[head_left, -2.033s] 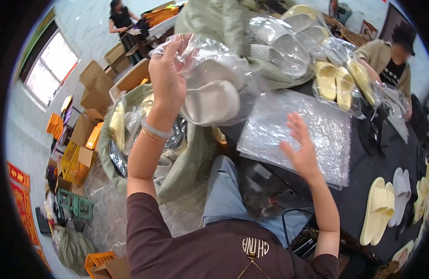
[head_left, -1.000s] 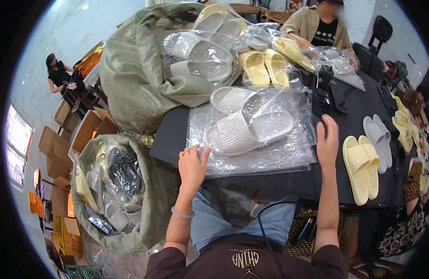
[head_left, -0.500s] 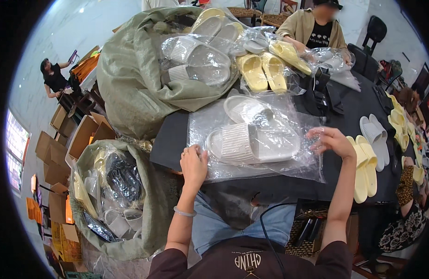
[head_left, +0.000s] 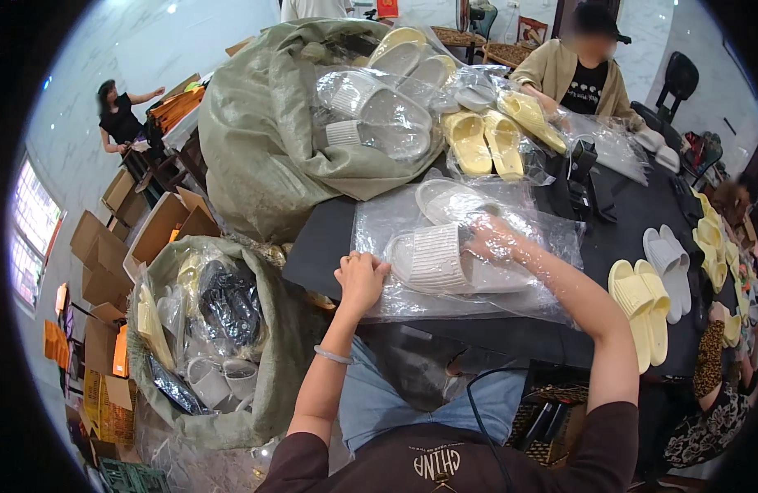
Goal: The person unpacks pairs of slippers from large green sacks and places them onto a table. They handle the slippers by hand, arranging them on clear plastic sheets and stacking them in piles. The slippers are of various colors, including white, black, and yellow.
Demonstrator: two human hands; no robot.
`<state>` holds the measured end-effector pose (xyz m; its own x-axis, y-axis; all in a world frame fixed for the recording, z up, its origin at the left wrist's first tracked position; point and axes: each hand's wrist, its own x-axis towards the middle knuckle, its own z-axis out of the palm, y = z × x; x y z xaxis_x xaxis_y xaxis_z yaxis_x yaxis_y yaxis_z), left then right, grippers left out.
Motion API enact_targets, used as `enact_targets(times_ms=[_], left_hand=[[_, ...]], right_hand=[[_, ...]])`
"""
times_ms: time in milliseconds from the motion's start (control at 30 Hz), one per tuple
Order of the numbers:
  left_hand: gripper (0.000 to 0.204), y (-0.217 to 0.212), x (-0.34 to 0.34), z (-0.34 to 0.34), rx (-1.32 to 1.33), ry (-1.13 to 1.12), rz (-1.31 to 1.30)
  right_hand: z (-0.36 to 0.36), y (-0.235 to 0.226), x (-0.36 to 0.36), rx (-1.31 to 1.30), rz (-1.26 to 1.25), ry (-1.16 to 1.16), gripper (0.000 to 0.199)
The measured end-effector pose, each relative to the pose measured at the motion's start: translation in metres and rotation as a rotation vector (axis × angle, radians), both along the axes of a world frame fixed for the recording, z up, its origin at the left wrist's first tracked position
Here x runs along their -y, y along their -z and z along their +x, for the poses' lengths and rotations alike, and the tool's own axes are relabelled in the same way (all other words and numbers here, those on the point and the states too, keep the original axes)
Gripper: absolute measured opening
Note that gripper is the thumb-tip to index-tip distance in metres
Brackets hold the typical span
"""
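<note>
A pair of pale grey ribbed slide slippers lies in a clear plastic bag (head_left: 379, 226) on the black table in front of me. The near slipper (head_left: 428, 259) has its toe to the left; the far slipper (head_left: 445, 197) lies behind it. My left hand (head_left: 362, 283) is closed at the bag's left edge, fingers pinching the plastic. From the right, my right hand (head_left: 490, 238) reaches inside the bag. It touches the near slipper by the strap's open end; film and glare hide its fingertips.
A large green woven sack (head_left: 256, 148) heaped with bagged slippers stands at the back left; another sack (head_left: 284, 370) is below. Loose yellow slippers (head_left: 642, 304) and grey slippers (head_left: 667, 263) lie at the right. Across the table sits a co-worker (head_left: 589, 74). Cardboard boxes (head_left: 99, 251) are at left.
My right hand has gone from the bag's right-hand opening leftward into it, up to the slippers. The left hand stays at the left edge. The whole view has shifted slightly.
</note>
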<state>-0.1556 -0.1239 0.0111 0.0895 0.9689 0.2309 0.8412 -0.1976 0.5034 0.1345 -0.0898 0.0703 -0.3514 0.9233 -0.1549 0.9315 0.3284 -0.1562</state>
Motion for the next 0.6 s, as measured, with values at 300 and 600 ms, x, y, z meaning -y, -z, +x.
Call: enact_targets(times_ms=[300, 600], left_hand=[[0.015, -0.037, 0.042, -0.049, 0.186, 0.170, 0.194], [0.026, -0.051, 0.073, -0.039, 0.186, 0.196, 0.196]], right_hand=[[0.037, 0.015, -0.022, -0.297, 0.138, -0.043, 0.034], [0.036, 0.039, -0.029, -0.522, -0.058, -0.292, 0.047]])
